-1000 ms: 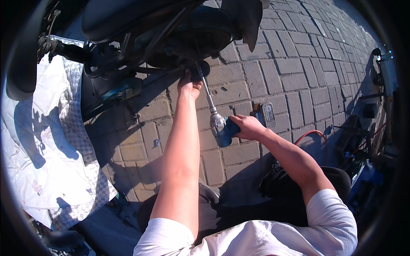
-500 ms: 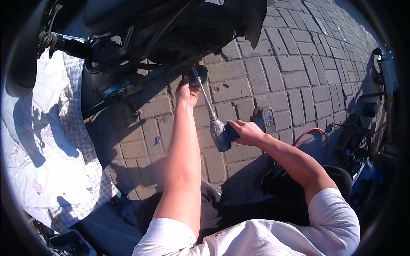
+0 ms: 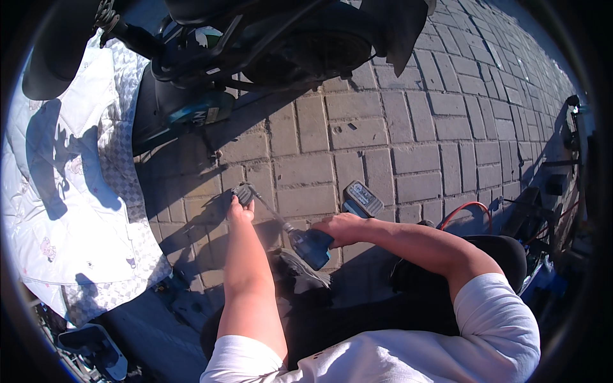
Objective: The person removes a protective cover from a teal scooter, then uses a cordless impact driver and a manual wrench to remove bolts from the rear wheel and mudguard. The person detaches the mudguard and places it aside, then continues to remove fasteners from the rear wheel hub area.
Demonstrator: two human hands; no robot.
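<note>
My right hand point(image 3: 340, 228) is wrapped round the handle of a teal cordless power driver point(image 3: 311, 247), with its grey battery pack point(image 3: 365, 198) beyond my fingers. A long thin metal extension point(image 3: 271, 212) runs from the driver's nose toward my left hand point(image 3: 241, 209). That hand is closed on a small dark ridged part point(image 3: 243, 192) at the far end of the extension. Whether the extension's tip touches the part, I cannot tell. Ahead of both hands stands a dark two-wheeled vehicle point(image 3: 300, 54), with a gap between it and the tool.
Brick paving point(image 3: 357, 131) lies under everything. A white quilted cover point(image 3: 76, 185) drapes at the left. At the lower left is a grey-rimmed container point(image 3: 96, 345). An orange-red hose point(image 3: 464, 205) curves on the right, near dark equipment point(image 3: 520, 214).
Both hands have drawn back from the vehicle toward me and to the left, bringing the power driver and dark part along. The view has also shifted slightly.
</note>
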